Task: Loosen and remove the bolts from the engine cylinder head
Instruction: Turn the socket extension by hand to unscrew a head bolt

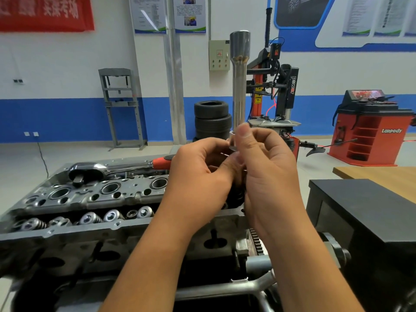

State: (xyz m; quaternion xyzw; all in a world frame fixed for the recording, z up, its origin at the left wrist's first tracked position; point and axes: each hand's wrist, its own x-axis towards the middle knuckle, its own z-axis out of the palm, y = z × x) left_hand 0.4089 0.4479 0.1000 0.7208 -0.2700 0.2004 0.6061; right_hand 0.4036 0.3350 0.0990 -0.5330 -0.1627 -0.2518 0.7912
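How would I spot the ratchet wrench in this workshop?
Find the grey engine cylinder head in the foreground. Along its far top edge lies the ratchet wrench, unheld. It alone has a shiny chrome head and a red-and-black handle.

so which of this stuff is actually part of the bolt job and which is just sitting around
Part of the job:
cylinder head
ratchet wrench, lying on the head
long socket extension, held upright by both hands: left hand, right hand

Just lying about:
stacked tyres
tyre changer
red wheel balancer
black box

Head view, close, seemingly forward-down
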